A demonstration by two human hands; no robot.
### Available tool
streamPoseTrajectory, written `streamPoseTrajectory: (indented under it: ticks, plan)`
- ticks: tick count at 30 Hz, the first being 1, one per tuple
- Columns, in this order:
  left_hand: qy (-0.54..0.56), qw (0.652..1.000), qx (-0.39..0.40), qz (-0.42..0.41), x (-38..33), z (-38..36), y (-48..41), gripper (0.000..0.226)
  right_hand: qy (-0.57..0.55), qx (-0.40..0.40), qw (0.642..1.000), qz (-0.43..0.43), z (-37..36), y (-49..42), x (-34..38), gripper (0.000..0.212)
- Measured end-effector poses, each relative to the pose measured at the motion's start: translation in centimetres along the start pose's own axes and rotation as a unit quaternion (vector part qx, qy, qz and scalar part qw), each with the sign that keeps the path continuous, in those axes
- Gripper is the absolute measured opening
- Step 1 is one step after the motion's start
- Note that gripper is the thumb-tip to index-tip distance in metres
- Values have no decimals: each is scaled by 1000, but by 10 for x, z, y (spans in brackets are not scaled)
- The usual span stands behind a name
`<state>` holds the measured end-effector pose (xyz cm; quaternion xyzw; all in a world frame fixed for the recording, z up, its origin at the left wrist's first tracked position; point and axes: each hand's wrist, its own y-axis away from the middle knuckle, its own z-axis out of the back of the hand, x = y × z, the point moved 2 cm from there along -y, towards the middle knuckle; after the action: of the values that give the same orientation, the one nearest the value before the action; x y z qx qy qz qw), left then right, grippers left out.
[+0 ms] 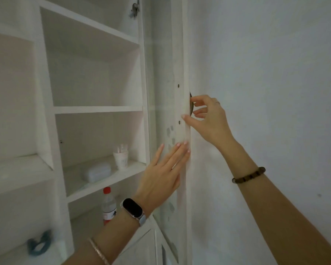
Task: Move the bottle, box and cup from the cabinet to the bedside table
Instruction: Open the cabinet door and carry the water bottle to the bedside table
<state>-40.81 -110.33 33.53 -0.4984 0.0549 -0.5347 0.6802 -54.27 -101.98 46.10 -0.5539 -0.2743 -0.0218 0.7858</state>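
At the cabinet's right side the glass door (178, 73) stands open, edge-on. The right hand (208, 119) curls its fingers (197, 101) loosely about the dark door handle (191, 107), thumb on the door's edge, seemingly to steer it. At its 7 o'clock the left hand (161, 175) lies flat against the pane, fingers straight and holding nothing, likely steadying the door. Nothing is taken yet. The paper cup (121, 159) stands on the middle shelf (134, 167), the white box (97, 172) at its 8 o'clock. The red-capped bottle (109, 204) stands one shelf down, at the box's 5 o'clock.
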Motion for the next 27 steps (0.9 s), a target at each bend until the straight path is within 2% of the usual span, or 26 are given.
streamPoseTrajectory:
  ticks: [10,27]
  plan:
    - [33,999,21,-30,-44,-56,-67,63,40,-14,997,-61,38,-24,-54,35]
    - [51,997,37,-39,-54,-92,-99,65,66,-25,994,-86,42,-43,-93,36]
